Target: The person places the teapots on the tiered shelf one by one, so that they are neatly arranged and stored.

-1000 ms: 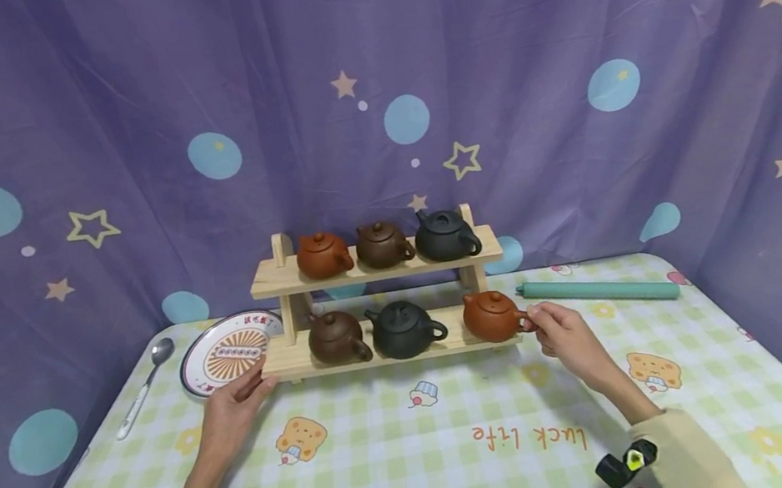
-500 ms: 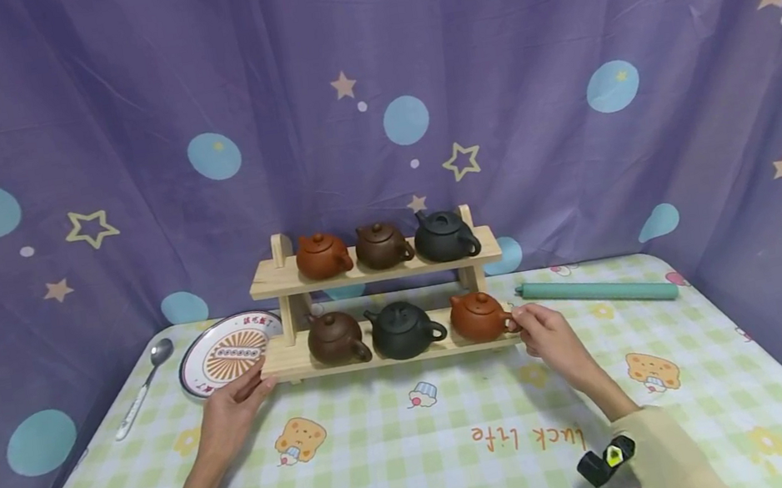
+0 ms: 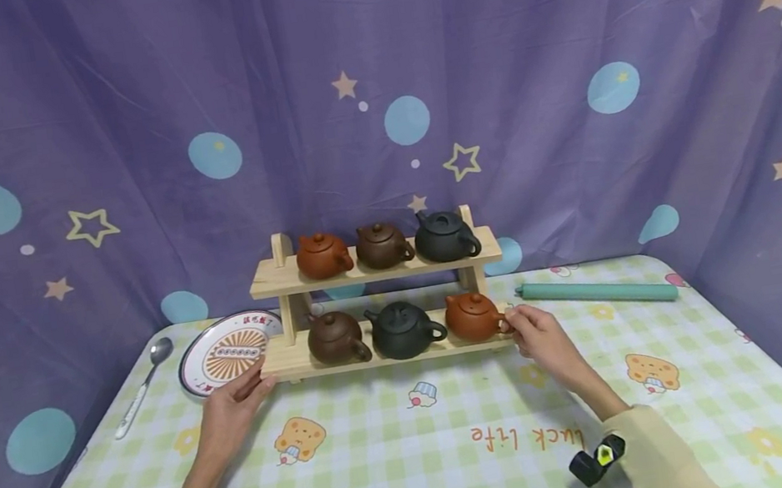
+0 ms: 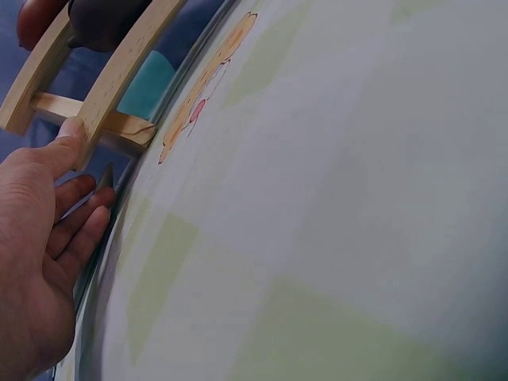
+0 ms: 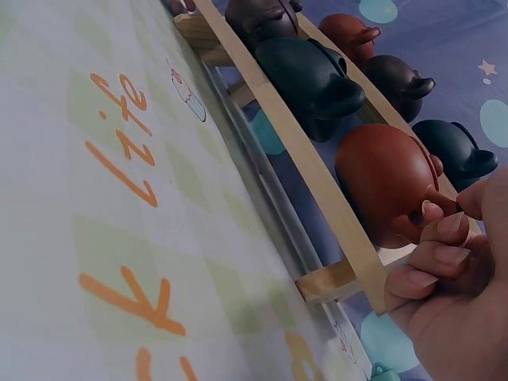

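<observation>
In the head view a two-tier wooden display shelf (image 3: 273, 281) bears small teapots on both boards. My right hand (image 3: 546, 343) pinches the handle of a reddish-brown teapot (image 3: 472, 317) at the right end of the lower board; the right wrist view shows this teapot (image 5: 385, 178) on the board. Left of it stand a black teapot (image 3: 402, 332) and a dark brown teapot (image 3: 335, 338). My left hand (image 3: 229, 407) holds the lower board's left end, and in the left wrist view its thumb (image 4: 70, 139) lies against the wood, with the other fingers below.
On the upper board are a reddish teapot (image 3: 321, 258), a brown teapot (image 3: 382, 247) and a black teapot (image 3: 445, 237). A patterned plate (image 3: 199, 361) and a spoon (image 3: 143, 392) lie at left. A green stick-like roll (image 3: 599, 291) lies back right. Behind hangs a purple curtain (image 3: 517, 23).
My right hand has moved left with the reddish-brown teapot, bringing it closer to the black teapot on the lower board. The left hand has stayed at the shelf's end.
</observation>
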A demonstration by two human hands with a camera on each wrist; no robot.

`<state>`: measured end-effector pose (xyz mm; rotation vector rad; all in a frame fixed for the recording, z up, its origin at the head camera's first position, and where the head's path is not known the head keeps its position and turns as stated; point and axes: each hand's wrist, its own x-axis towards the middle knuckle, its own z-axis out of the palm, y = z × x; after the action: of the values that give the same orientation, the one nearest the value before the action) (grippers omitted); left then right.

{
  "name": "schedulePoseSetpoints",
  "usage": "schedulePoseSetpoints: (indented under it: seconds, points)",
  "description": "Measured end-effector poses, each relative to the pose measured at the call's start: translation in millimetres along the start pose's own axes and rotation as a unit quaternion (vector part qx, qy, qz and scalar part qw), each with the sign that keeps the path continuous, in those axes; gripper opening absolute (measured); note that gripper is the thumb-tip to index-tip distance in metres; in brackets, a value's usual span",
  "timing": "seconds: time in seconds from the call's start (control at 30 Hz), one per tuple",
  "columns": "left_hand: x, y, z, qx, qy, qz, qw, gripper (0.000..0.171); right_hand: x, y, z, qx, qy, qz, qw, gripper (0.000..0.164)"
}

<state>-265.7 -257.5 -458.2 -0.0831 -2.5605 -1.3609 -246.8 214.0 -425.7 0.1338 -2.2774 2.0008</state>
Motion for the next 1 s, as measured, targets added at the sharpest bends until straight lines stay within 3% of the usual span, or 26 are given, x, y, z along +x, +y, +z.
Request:
schedulePoseSetpoints:
  seconds: [0.77, 1.0]
  points:
    - [0.2, -1.4, 0.1, 0.007, 0.001, -0.001, 1.0, 0.054, 1.6, 2.6, 8.1, -0.028, 0.008, -0.031, 0.999, 0.032]
    - [0.1, -0.3, -0.2, -0.004, 0.003, 0.011, 0.9999, 0.054, 3.4, 3.1, 7.1, -0.038, 0.004, -0.025, 0.999, 0.034]
